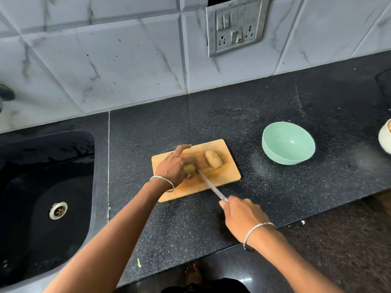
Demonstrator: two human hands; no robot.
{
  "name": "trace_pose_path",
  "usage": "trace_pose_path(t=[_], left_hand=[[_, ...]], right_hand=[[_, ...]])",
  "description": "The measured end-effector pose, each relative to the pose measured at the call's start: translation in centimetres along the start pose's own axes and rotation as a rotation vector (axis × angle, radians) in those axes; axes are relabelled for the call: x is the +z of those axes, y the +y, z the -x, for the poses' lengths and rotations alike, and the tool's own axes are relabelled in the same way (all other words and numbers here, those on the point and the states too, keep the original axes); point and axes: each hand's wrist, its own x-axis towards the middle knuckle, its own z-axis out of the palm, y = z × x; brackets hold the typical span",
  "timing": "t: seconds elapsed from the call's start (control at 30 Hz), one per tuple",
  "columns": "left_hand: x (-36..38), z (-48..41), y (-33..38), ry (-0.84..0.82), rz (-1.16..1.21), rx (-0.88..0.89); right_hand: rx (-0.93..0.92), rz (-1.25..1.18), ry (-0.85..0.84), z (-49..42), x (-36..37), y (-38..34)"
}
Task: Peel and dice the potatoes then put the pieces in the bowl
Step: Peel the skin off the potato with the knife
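The potato (189,168) is pinned on the cutting board (220,176) by the left hand (174,166); the knife (211,187), gripped by the right hand (241,216), should be pressed straight down, fingertips kept curled back. The empty bowl (287,142) waits at three o'clock.

The left hand (173,167) covers most of the potato (189,168) it holds, the right hand (243,216) hides the knife (211,187) handle, and the frame's edges cut off the sink (42,187), a tap (5,95) and a white vessel (385,137).
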Motion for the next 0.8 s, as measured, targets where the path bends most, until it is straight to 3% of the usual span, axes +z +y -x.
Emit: trace_pose_path(t=[0.2, 0.4, 0.8], left_hand=[[0.6, 1.0, -0.6, 0.125, 0.180, -0.039], [1.4, 1.8, -0.5, 0.244, 0.288, -0.205], [1.5, 2.4, -0.3, 0.281, 0.361, -0.322]], right_hand=[[-0.030, -0.084, 0.066, -2.3, -0.7, -0.7], [-0.030, -0.119, 0.058, -3.9, 1.2, -3.6], [-0.018, -0.107, 0.072, -4.9, 2.3, -4.9]])
